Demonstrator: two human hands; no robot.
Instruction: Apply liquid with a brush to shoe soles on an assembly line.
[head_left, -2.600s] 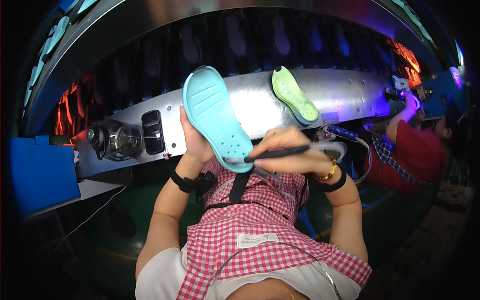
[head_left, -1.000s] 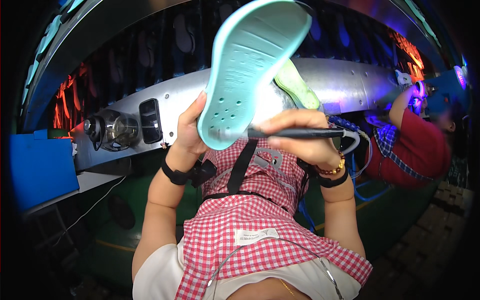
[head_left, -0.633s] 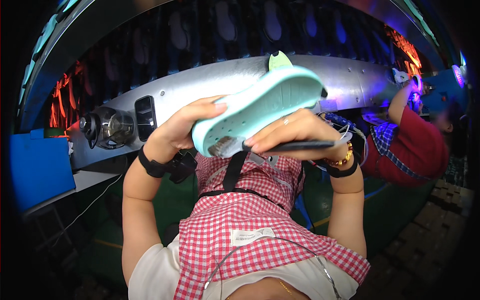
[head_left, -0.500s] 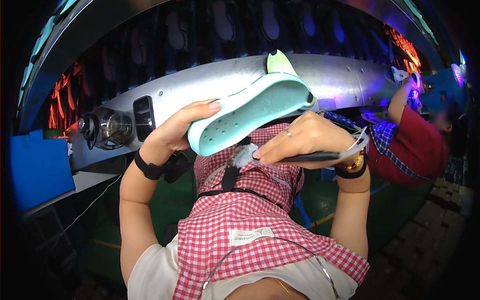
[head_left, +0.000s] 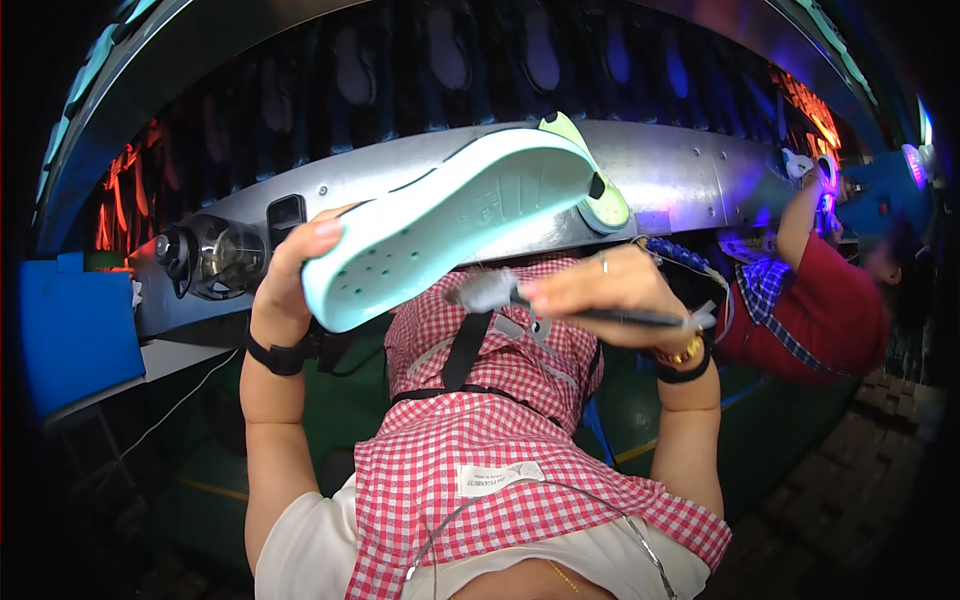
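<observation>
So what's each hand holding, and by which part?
Left hand: the sole, by the side at its holed end. Right hand: the brush, by its black handle.

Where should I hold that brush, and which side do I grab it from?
Probably best to hold the brush by its dark handle, coming from the right. The handle is long and thin and runs out right, while the bristles point left. The right hand grips it that way.

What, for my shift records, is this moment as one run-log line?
left hand: holds teal sole | right hand: holds brush, bristles apart from teal sole | bench: jug, green sole partly hidden
</observation>
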